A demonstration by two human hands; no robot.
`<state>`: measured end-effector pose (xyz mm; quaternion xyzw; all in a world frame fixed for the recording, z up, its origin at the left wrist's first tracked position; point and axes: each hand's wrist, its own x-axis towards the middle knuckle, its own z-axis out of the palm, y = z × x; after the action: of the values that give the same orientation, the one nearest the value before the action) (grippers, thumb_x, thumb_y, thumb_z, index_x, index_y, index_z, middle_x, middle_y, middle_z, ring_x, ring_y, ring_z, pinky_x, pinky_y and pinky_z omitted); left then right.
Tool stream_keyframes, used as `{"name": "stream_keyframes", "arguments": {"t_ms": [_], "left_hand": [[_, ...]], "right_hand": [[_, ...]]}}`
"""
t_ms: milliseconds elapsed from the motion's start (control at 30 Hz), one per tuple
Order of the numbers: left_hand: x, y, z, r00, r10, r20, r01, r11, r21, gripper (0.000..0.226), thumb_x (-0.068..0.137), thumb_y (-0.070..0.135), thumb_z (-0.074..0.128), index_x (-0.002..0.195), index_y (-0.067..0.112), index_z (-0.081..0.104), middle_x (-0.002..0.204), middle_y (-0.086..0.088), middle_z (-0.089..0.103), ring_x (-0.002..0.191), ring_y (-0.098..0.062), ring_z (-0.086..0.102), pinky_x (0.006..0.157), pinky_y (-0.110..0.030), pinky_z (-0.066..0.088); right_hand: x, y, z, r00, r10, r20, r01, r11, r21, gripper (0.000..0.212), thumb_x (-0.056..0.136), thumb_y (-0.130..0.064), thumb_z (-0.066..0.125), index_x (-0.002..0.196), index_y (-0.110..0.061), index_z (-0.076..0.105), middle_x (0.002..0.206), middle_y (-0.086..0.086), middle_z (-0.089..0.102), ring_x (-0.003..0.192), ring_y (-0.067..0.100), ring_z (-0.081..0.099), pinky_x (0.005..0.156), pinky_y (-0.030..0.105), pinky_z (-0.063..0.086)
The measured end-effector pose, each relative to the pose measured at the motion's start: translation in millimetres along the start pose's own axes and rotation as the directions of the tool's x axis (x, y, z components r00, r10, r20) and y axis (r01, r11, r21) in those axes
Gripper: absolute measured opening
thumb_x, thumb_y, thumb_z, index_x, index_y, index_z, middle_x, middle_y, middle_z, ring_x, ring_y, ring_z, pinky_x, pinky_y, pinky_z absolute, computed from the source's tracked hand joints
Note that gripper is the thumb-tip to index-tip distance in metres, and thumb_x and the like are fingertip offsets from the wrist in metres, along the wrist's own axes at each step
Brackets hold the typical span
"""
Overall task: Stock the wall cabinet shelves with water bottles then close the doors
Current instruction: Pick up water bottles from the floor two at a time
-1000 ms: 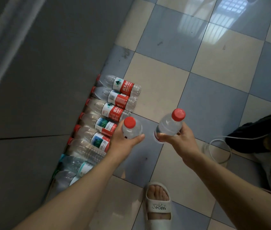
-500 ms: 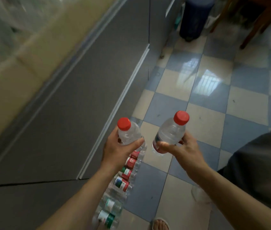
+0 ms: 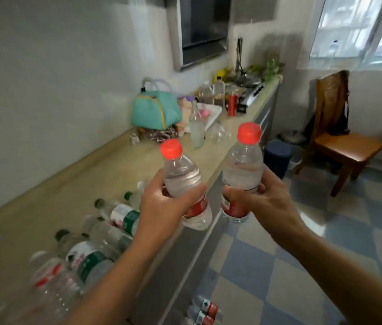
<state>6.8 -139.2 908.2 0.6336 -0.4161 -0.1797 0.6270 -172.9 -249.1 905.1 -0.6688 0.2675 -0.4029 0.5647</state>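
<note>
My left hand [image 3: 162, 207] grips a red-capped water bottle [image 3: 180, 174] by its middle, above the counter's front edge. My right hand [image 3: 262, 202] grips a second red-capped water bottle [image 3: 242, 165], held upright just off the counter over the floor. Several more bottles [image 3: 117, 214] with green and white caps lie on the counter [image 3: 115, 165] below my left arm. A few red-labelled bottles [image 3: 205, 311] lie on the floor by the counter base. The wall cabinet [image 3: 201, 26] hangs open on the far wall, its lower shelf dark.
A teal bag [image 3: 155, 109], a tall clear bottle [image 3: 196, 127], a red can [image 3: 232, 105] and kitchen clutter crowd the counter's far end. A wooden chair [image 3: 342, 139] stands at right, a dark blue bin [image 3: 278, 158] beside the counter. Windows are upper right.
The view has swung up from the floor and counter front to the countertop and wall cabinet. Both hands have risen with their bottles; the floor bottles dropped to the bottom edge.
</note>
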Motion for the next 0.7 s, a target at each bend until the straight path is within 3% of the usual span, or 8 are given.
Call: {"name": "stream_keyframes", "arguments": {"t_ms": [100,167,233,333,567,700], "left_hand": [[23,83,-36,0.988,0.144,-0.061,-0.145,0.989,-0.01,0.025,0.079,0.018,0.086,0.097,0.029,0.074,0.087,0.011,0.078,0.078,-0.002,0.073,0.064,-0.013,0.052],[33,135,-67,0.969,0.219,-0.11,-0.218,0.976,0.023,0.025,0.079,0.02,0.086,0.101,0.024,0.074,0.093,0.007,0.079,0.085,-0.009,0.074,0.071,-0.018,0.056],[37,183,-102,0.943,0.289,-0.168,-0.282,0.957,0.066,0.027,0.08,0.025,0.086,0.104,0.022,0.073,0.097,0.003,0.078,0.092,-0.016,0.075,0.078,-0.027,0.058],[39,247,-160,0.887,0.385,-0.256,-0.357,0.922,0.152,0.024,0.082,0.027,0.084,0.102,0.022,0.073,0.095,0.003,0.078,0.089,-0.013,0.074,0.074,-0.02,0.056],[17,344,-301,0.767,0.498,-0.404,-0.366,0.858,0.362,0.022,0.081,0.035,0.083,0.098,0.024,0.074,0.092,0.006,0.078,0.086,-0.007,0.074,0.07,-0.017,0.055],[8,378,-379,0.7,0.499,-0.511,-0.286,0.852,0.439,0.036,0.07,0.054,0.082,0.099,0.035,0.073,0.093,0.017,0.076,0.084,-0.001,0.073,0.07,-0.025,0.053]], "right_hand": [[26,-86,23,0.991,-0.114,0.074,0.111,0.993,0.047,0.053,0.068,-0.038,0.091,0.114,-0.043,0.066,0.108,-0.012,0.076,0.099,0.006,0.073,0.075,0.016,0.058],[39,-136,45,0.976,-0.19,0.103,0.184,0.981,0.065,0.056,0.065,-0.042,0.088,0.117,-0.036,0.067,0.108,-0.012,0.077,0.098,0.006,0.073,0.078,0.022,0.059],[49,-184,72,0.96,-0.251,0.122,0.241,0.966,0.095,0.058,0.059,-0.051,0.086,0.113,-0.039,0.068,0.105,-0.014,0.077,0.096,0.005,0.073,0.082,0.029,0.057],[63,-250,117,0.921,-0.345,0.183,0.318,0.934,0.163,0.055,0.057,-0.052,0.086,0.108,-0.041,0.068,0.103,-0.015,0.077,0.095,0.004,0.074,0.082,0.032,0.057],[73,-368,247,0.815,-0.467,0.342,0.34,0.864,0.37,0.051,0.059,-0.047,0.087,0.108,-0.04,0.07,0.102,-0.013,0.078,0.091,0.005,0.075,0.068,0.023,0.055],[76,-409,323,0.782,-0.471,0.409,0.279,0.85,0.448,0.056,0.061,-0.044,0.09,0.111,-0.035,0.068,0.102,-0.012,0.078,0.092,0.009,0.075,0.071,0.029,0.055]]}}
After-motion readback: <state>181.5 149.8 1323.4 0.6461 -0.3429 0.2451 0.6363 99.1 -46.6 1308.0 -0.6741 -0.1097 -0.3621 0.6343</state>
